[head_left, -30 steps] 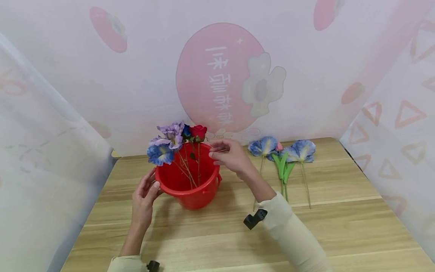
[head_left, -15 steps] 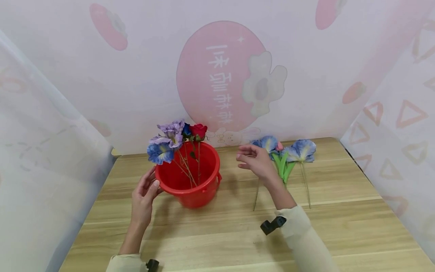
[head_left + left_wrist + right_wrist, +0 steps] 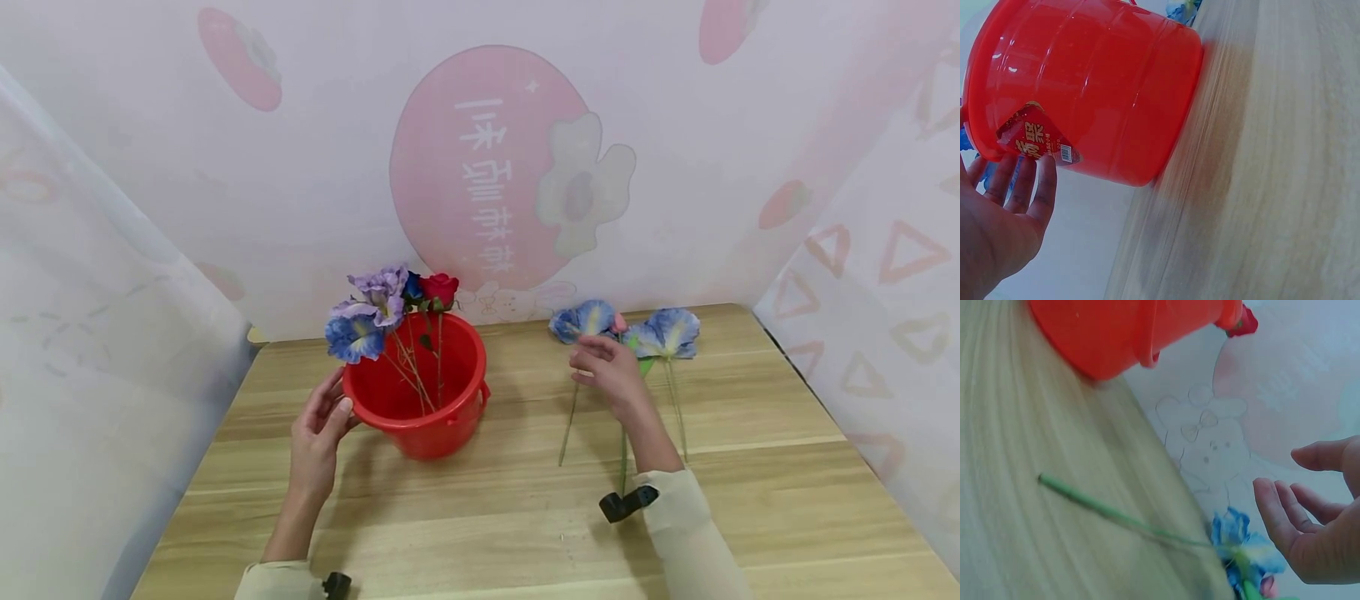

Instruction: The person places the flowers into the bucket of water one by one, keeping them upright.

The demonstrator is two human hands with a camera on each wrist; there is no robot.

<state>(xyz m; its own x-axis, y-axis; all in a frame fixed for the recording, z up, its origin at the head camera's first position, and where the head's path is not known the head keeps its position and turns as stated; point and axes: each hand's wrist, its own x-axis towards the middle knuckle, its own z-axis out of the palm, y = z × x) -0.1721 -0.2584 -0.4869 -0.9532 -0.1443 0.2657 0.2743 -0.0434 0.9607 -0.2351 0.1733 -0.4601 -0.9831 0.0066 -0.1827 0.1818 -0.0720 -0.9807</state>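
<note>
A red bucket (image 3: 429, 433) stands on the wooden table, with purple irises (image 3: 378, 296), a blue iris (image 3: 354, 337), a dark blue flower (image 3: 413, 285) and a red rose (image 3: 440, 290) upright in it. At its left side, my left hand (image 3: 318, 433) touches the wall just below the rim, fingers fairly straight in the left wrist view (image 3: 1019, 187). My right hand (image 3: 615, 375) hovers over the loose flowers on the right, fingers loosely bent and nothing between them. Close to it lie a blue iris (image 3: 585, 321), a pink tulip (image 3: 619, 323) partly hidden by the hand, and another blue iris (image 3: 667, 333).
The wooden table (image 3: 480, 533) ends at a printed white backdrop (image 3: 315, 167) behind the bucket. More printed sheets hang at the left and right. A black wrist camera (image 3: 628, 503) sits on the right sleeve.
My right hand has moved from the bucket's right rim across to the loose flowers on the right. The left hand and the bucket have stayed in place.
</note>
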